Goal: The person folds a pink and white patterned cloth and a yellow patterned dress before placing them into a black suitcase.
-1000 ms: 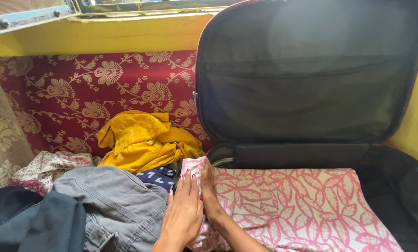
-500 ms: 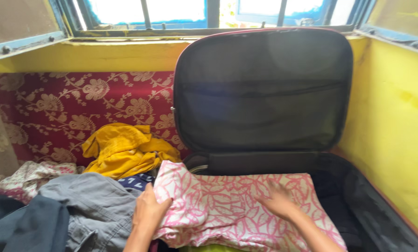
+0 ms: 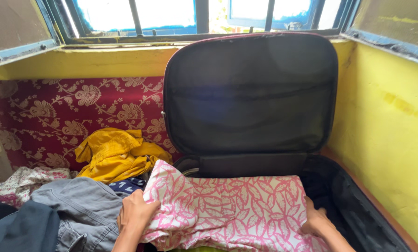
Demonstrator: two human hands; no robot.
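A folded pink cloth with a white leaf print (image 3: 227, 210) lies across the near part of an open black suitcase (image 3: 358, 205). My left hand (image 3: 135, 215) grips the cloth's left edge, fingers curled over it. At the cloth's right edge my right hand (image 3: 317, 223) holds it, with the fingers partly tucked under the fabric. The suitcase lid (image 3: 251, 93) stands upright behind, leaning toward the window.
A yellow garment (image 3: 115, 158) lies crumpled left of the suitcase on a red floral bedcover (image 3: 55, 121). Grey jeans (image 3: 78, 210) and a dark garment (image 3: 17, 228) sit at the lower left. A yellow wall (image 3: 386, 130) runs along the right; a barred window (image 3: 199, 16) is behind.
My hands were together at the cloth's left end. They have spread apart to its two edges, and the cloth now sits wider over the suitcase. The view tilted up.
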